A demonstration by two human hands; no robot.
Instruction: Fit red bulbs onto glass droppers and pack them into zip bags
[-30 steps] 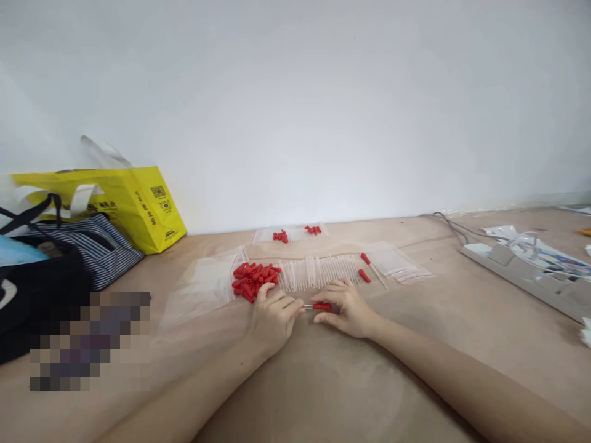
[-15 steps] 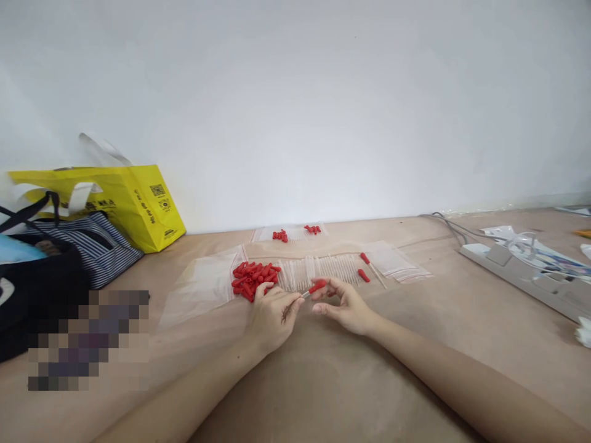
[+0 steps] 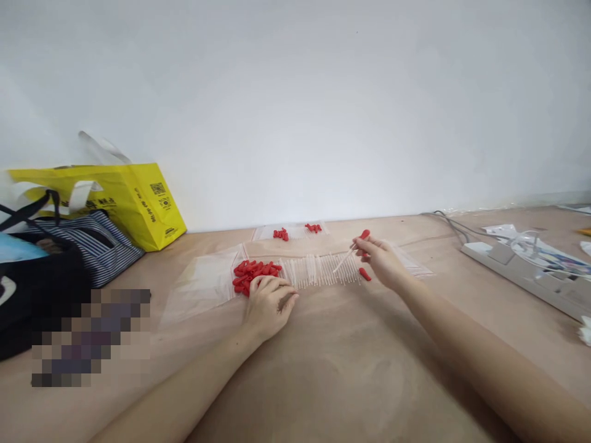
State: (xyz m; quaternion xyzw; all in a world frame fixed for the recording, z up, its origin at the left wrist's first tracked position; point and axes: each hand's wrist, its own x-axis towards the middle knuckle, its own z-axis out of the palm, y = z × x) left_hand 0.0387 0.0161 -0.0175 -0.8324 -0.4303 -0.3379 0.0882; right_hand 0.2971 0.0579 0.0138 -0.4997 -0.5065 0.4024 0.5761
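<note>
My right hand [image 3: 379,258] pinches a glass dropper [image 3: 344,259] with a red rubber bulb on its upper end. Its thin tube slants down to the left over a row of clear glass tubes [image 3: 323,271]. A loose red bulb [image 3: 364,274] lies just below that hand, and another bit of red shows partly behind the fingers. My left hand [image 3: 269,306] rests at the near edge of a heap of red rubber bulbs [image 3: 253,271], its fingers loosely bent and apart from the thumb. Part of the heap is hidden by it.
Clear plastic bags [image 3: 198,286] lie flat under and beside the heap. Farther back, another bag [image 3: 295,230] carries two small clusters of red bulbs. A yellow bag [image 3: 161,215] and a striped pouch [image 3: 99,237] stand left. A power strip [image 3: 521,277] with cables lies right.
My right hand has carried the bulb-topped dropper to the right and away from me, over the tubes' right end. My left hand has let go of the tube and dropped slightly beside the heap.
</note>
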